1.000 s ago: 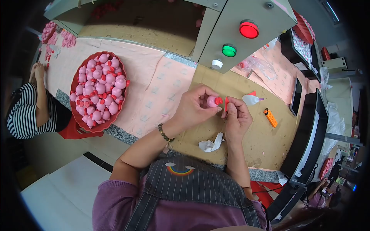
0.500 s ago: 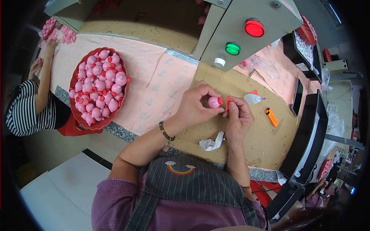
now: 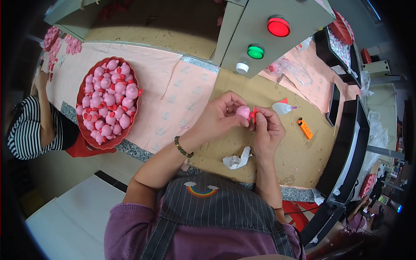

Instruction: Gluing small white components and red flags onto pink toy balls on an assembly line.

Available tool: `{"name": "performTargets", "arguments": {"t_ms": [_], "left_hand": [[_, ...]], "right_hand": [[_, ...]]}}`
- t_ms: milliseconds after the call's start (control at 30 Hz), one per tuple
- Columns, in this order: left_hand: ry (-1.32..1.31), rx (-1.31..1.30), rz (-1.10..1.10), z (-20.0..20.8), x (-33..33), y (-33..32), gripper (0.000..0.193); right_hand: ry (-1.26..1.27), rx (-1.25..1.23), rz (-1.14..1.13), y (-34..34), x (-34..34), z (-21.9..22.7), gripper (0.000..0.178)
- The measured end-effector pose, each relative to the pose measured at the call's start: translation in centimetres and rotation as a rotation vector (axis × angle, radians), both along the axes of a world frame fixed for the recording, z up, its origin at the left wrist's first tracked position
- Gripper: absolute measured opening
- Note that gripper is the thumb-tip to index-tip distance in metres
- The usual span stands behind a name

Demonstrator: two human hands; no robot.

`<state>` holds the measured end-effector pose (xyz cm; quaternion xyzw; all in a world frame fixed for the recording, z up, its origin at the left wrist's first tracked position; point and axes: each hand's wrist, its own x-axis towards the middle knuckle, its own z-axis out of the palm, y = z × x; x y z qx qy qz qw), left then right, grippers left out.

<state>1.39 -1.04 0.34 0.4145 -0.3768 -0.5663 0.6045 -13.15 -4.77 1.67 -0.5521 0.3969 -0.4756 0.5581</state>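
Cardboard covered the workbench (image 3: 277,151), with pink cloth (image 3: 173,104) beyond it. Over the cardboard, the left hand (image 3: 221,117) pinched a small pink toy piece (image 3: 242,112), and the right hand (image 3: 266,130) pinched a tiny red part (image 3: 252,114) against its side. Fingers hid most of both, so the piece's shape and facing were unclear. Near the cardboard's front edge lay a crumpled white tissue (image 3: 236,159). Left of the cardboard sat a red basket (image 3: 82,134) of pink pieces.
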Motion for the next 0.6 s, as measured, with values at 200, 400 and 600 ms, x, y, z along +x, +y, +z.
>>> {"name": "performTargets", "arguments": {"t_ms": [200,400,600], "left_hand": [[0.427,0.089,-0.149,0.2,0.1,0.0,0.027],[0.733,0.298,-0.24,0.0,-0.3,0.1,0.048],[0.612,0.397,-0.251,0.0,-0.6,0.3,0.043]], "right_hand": [[0.009,-0.061,0.069,0.3,-0.3,0.1,0.01],[-0.018,-0.026,0.03,0.4,-0.2,0.4,0.009],[0.291,-0.754,0.049,0.4,1.2,1.0,0.014]]}}
